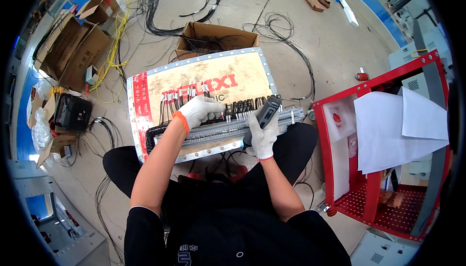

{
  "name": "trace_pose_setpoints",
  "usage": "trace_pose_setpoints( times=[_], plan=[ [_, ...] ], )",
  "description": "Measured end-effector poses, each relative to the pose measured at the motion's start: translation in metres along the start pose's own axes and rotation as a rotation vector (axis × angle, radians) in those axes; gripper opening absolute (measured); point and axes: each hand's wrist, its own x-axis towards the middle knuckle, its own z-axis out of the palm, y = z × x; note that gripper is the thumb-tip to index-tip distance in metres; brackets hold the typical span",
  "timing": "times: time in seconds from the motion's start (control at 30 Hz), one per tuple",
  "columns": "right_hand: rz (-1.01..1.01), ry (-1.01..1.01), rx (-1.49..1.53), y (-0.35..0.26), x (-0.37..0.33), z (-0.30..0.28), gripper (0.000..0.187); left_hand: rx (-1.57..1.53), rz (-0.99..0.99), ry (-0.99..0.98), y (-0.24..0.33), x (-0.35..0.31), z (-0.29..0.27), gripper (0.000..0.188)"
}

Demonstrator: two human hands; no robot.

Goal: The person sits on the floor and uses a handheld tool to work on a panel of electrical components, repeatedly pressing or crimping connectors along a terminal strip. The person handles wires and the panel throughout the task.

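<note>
An orange cuff (181, 122) edged a white glove (196, 112), black wires (240, 107) bore white tags (228, 118), a handheld tool (267, 113) was dark grey, and pale dots patterned the floor (350, 203) of a red cart (324, 154).

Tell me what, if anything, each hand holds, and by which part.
Right hand: dark tool, by its long body. Left hand: beside the wires; hold unclear.

Bright light washes the floor (335, 40), while fisheye distortion strongly bends the outer edges.
</note>
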Motion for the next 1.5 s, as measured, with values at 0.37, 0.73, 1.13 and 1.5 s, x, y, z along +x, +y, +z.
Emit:
trace_pose_setpoints(
  times=[0.37,0.73,1.13,1.5],
  plan=[
    [0.091,0.034,0.058,0.001,-0.001,0.002,0.033,0.39,0.156,0.304,-0.024,0.012,0.009,0.023],
    [0.076,0.025,0.076,0.002,0.0,0.0,0.036,0.518,0.205,0.415,-0.018,-0.003,0.02,0.025],
    [0.105,0.0,0.041,-0.001,0.0,-0.002,0.037,0.453,0.194,0.477,-0.023,-0.01,0.03,0.025],
    [-0.393,-0.06,0.571,-0.071,-0.008,0.005,0.038,0.345,0.312,0.544,-0.037,-0.003,0.024,0.03]
  ],
)
